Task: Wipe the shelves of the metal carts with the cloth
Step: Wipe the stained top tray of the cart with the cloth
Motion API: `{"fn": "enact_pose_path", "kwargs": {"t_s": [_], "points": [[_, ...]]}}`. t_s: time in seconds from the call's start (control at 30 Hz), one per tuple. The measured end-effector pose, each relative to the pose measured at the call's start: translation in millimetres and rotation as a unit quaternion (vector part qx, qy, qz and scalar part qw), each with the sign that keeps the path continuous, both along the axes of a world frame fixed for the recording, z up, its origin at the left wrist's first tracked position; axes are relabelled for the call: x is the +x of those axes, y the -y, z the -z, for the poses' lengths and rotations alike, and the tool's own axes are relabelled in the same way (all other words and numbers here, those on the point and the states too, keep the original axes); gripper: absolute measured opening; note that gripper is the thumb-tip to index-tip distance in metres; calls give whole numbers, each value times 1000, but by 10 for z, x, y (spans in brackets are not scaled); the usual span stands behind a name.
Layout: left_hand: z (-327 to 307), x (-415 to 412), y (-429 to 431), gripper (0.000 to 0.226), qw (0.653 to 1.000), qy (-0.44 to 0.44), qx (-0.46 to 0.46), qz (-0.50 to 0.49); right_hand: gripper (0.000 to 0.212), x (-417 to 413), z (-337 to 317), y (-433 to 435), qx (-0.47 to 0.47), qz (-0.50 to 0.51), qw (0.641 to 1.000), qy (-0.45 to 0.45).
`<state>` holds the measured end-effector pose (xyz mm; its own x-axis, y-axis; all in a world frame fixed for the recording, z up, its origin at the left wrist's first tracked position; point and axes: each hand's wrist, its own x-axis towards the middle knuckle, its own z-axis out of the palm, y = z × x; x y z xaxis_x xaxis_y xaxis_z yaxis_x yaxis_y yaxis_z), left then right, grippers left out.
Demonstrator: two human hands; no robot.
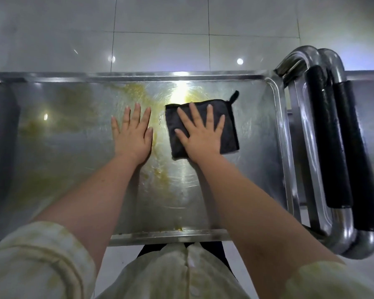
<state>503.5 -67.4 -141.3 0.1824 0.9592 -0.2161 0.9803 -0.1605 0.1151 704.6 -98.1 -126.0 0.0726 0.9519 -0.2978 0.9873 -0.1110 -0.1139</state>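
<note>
A person leans over the top shelf [203, 190] of a metal cart, both forearms stretched forward from rolled pale sleeves. The right hand [200, 132] lies flat, fingers spread, pressing a folded black cloth [230, 126] onto the steel right of centre. The left hand [133, 133] rests palm-down on bare metal just left of the cloth, fingers straight, holding nothing. Yellowish smears [138, 91] streak the shelf. Black-padded handles [333, 137] stand at the right end.

The floor [160, 50] has big grey tiles with thin dark lines between them. Two bright spots [239, 61] shine on it.
</note>
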Motion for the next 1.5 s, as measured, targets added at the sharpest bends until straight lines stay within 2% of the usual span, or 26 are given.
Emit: {"fn": "enact_pose_path", "kwargs": {"t_s": [0.1, 0.2, 0.33, 0.4, 0.53, 0.6, 0.67, 0.8, 0.87, 1.0, 1.07, 1.2, 1.27, 1.4, 1.5], "points": [[14, -8, -12, 56, 1000, 5, 3, 1, 58, 648, -9, -87, -4, 103, 995, -10], [6, 12, -16, 56, 1000, 3, 3, -2, 59, 1265, -54, -138, -38, 176, 984, 19], [27, 4, -7, 55, 1000, 7, 13, 1, 61, 1074, -36, -263, -29, 251, 967, 24], [32, -17, -30, 55, 1000, 9, 17, -1, 62, 654, -25, -402, -4, 217, 976, 6], [25, -41, -37, 58, 1000, 16, 20, -4, 61, -178, -10, -508, 4, -9, 1000, -9], [17, -23, -39, 58, 1000, 20, 21, -6, 61, -194, 11, -505, 0, -64, 998, -11], [17, -23, -49, 56, 1000, 20, 18, -9, 61, 99, 24, -540, 10, -46, 999, -15], [24, -13, -48, 57, 1000, 15, 15, -8, 63, 1204, 4, -590, 9, 130, 991, 17], [22, -13, -48, 59, 1000, 15, 13, -7, 64, 1556, -33, -546, -5, 186, 982, 44], [29, -3, -42, 59, 1000, 5, 16, -1, 63, 1232, -17, -723, -5, 241, 970, 44], [35, -7, -34, 59, 1000, 6, 18, 0, 62, 776, 21, -891, 5, 204, 979, 26], [39, -7, -34, 61, 1000, -7, 21, 4, 62, -225, 53, -1004, 18, 48, 999, -1], [39, -8, -33, 60, 1000, -11, 23, 3, 62, -462, 55, -957, 16, -6, 1000, -10], [38, -5, -29, 58, 1000, 10, 23, 0, 61, -114, 43, -951, 19, -30, 999, -3], [39, 0, -41, 58, 1000, 18, 18, -4, 62, 610, 28, -854, 17, 54, 998, 14]]}}
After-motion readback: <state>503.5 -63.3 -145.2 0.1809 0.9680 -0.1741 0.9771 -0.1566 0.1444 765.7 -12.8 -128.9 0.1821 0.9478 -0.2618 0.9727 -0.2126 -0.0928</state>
